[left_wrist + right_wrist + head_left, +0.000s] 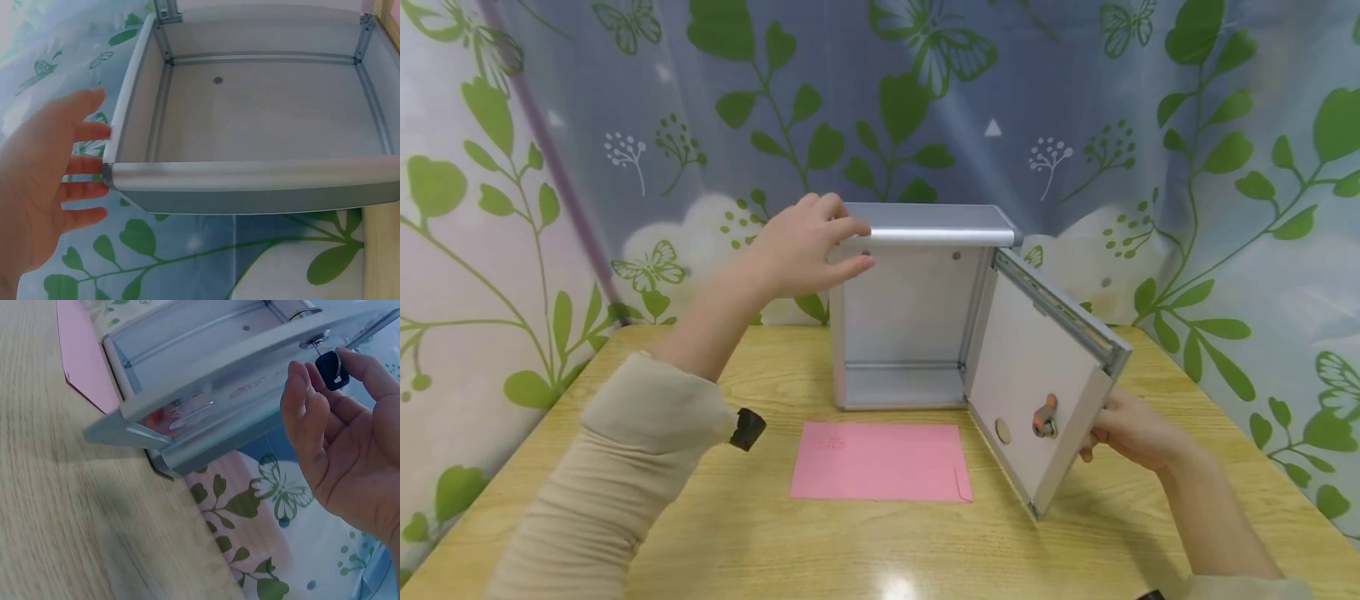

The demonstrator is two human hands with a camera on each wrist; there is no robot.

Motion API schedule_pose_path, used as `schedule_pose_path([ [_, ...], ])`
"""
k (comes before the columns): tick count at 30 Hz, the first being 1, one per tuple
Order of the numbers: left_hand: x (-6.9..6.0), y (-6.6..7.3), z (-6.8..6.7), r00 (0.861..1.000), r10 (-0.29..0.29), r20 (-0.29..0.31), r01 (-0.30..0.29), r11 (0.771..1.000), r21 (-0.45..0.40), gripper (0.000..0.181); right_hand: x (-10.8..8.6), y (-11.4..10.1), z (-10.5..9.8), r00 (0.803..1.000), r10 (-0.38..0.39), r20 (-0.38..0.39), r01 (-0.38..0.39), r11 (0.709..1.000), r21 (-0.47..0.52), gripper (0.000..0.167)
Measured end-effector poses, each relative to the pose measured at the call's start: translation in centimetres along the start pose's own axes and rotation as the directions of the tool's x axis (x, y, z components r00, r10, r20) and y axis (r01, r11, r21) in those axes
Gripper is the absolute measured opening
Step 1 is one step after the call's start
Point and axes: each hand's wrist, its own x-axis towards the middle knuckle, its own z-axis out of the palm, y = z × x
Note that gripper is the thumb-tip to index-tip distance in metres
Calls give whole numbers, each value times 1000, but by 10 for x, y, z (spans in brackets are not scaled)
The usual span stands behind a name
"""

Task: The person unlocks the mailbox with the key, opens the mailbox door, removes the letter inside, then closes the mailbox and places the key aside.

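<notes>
White rectangular box with silver metal edging (928,238) stands before the blue-and-white, leaf-printed curtain (572,67), upright near the back edge of the yellow wood-grain table (737,533). Its white panel door with a silver frame (1018,350) is angled out toward the front right, so the opening seems done; shutting it and turning the lock look undone. The pink paper envelope (880,462) lies flat on the table in front of the box; judged from its place, it has not been put inside. For moving, the box's mouth offers room between its left wall and the hinge side, and wood stretches to the left of the envelope; the door's lower edge is close to the envelope's right end, and swinging it back could brush there. Of the 2 hands, the left hand (812,246) has its fingers apart and extended at the box's top left corner, seemingly touching the edge but gripping nothing. The right hand (350,431), beyond the door, has thumb and fingers together on the small black-headed key (325,365), which sits in the door's outer face.
</notes>
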Motion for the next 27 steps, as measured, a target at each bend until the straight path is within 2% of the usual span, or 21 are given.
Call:
schedule_pose_path([
  [6, 2, 2, 7, 997, 12, -81, -9, 999, 37, 34, 13, -7, 14, 995, 93, -24, -95, 991, -95, 36],
  [10, 4, 2, 9, 993, -6, -114, 11, 999, 45, 25, 26, -12, 24, 986, 162, -34, -166, 969, -181, 29],
  [13, 5, 2, 11, 988, -7, -152, 15, 999, 48, 19, 37, -14, 32, 977, 211, -11, -208, 949, -235, 23],
  [16, 7, 1, 13, 982, 0, -188, 10, 999, 49, 18, 48, -15, 39, 969, 247, 26, -230, 933, -276, 22],
  [21, 8, 0, 16, 973, 23, -230, -9, 998, 61, 16, 66, -13, 49, 960, 271, 74, -240, 927, -288, 22],
  [24, 8, 1, 17, 968, 32, -250, -15, 998, 69, 15, 77, -11, 56, 955, 291, 59, -261, 917, -300, 23],
  [27, 8, 1, 18, 963, 39, -268, -19, 997, 76, 16, 88, -10, 64, 952, 306, 10, -286, 903, -321, 25],
])
